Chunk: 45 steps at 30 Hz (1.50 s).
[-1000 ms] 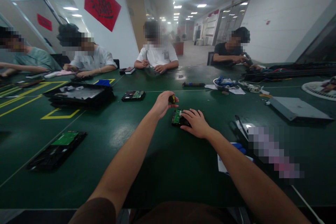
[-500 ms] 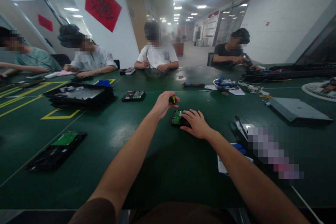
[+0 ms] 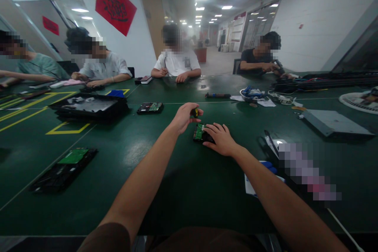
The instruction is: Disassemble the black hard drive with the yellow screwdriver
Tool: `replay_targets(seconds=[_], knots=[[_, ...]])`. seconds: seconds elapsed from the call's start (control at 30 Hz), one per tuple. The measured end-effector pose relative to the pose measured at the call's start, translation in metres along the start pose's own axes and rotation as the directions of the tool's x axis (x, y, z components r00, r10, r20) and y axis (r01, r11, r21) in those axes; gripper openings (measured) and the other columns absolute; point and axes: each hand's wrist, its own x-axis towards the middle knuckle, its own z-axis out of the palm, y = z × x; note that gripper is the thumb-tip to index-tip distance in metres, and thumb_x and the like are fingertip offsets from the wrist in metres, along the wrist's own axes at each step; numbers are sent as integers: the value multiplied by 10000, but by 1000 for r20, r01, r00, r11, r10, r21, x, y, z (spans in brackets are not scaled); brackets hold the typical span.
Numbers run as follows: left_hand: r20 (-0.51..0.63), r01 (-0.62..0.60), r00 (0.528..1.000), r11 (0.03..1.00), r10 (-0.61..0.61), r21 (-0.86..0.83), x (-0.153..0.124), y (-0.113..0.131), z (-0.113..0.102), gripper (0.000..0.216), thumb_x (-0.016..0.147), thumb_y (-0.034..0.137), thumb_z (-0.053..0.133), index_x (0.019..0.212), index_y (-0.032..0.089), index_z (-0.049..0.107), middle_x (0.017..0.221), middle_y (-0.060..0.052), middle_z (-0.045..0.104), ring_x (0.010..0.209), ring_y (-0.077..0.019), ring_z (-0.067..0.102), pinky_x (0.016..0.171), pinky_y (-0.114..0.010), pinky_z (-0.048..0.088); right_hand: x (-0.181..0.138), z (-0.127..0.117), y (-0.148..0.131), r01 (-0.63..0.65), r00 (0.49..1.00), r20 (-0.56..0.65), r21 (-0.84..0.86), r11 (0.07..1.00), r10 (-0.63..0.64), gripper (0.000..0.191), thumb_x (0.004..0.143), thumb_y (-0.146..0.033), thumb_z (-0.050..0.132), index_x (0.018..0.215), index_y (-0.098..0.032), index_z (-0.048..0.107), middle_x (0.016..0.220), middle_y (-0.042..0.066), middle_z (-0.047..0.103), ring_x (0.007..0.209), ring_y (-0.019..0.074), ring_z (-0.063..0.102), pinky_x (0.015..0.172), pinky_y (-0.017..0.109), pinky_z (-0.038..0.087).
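Observation:
A small hard drive (image 3: 200, 132) with a green circuit board facing up lies on the dark green table (image 3: 177, 181) in front of me. My right hand (image 3: 220, 139) lies flat on its right part, fingers spread, pressing it down. My left hand (image 3: 183, 117) is closed round the black and yellow handle of a screwdriver (image 3: 194, 112), held upright just over the drive's far left corner. The screwdriver's tip is hidden behind the hand and the drive.
Another hard drive (image 3: 150, 107) and a black tray (image 3: 88, 107) lie at the left. An opened laptop base (image 3: 63, 169) sits near left. A grey flat case (image 3: 333, 123), a bowl (image 3: 251, 93) and cables are at right. Several people sit at the far side.
Nothing much has moved. My left hand has turned the screwdriver handle slightly in place; my right hand stays on the drive.

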Motion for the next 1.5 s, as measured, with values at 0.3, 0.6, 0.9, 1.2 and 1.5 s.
replay_targets(seconds=[0.3,0.6,0.9,1.2,1.5], knots=[[-101,-124,985,982,139,143,4,-4,-4,233,799,366,624,828,151,708,916,-85,638,833,-181,591,579,-250,543,0,0,0,5,1000,-8,14,1000,-5,674,964,-653,487,1550,-331,402,1655,63,316,1513,397,214,1197,671,142],[-18,-51,999,999,52,9,-1,1,0,238,791,375,645,897,163,660,857,-76,664,797,-196,637,640,-335,586,0,0,0,7,1000,-10,8,1000,-7,676,968,-654,472,1557,-332,388,1656,60,315,1511,396,220,1198,669,146],[-3,-63,998,993,64,96,-1,3,-2,235,799,351,637,872,145,726,855,-86,642,800,-185,614,609,-281,560,0,-1,0,2,1000,-1,10,1000,-2,687,964,-659,475,1564,-339,375,1659,55,309,1514,393,217,1200,670,143],[-32,-10,999,999,8,-38,3,-1,-4,184,788,312,660,869,154,612,875,-111,708,811,-206,683,664,-328,584,0,0,0,5,1000,-9,0,1000,-5,679,964,-648,477,1560,-336,381,1656,58,314,1509,393,224,1195,668,155],[7,-56,998,993,56,105,-1,1,-1,240,792,367,658,886,150,697,870,-95,687,812,-192,650,626,-286,559,1,2,0,-1,1000,-10,-4,1000,1,680,963,-660,472,1559,-346,382,1658,49,312,1513,389,220,1201,662,147]])
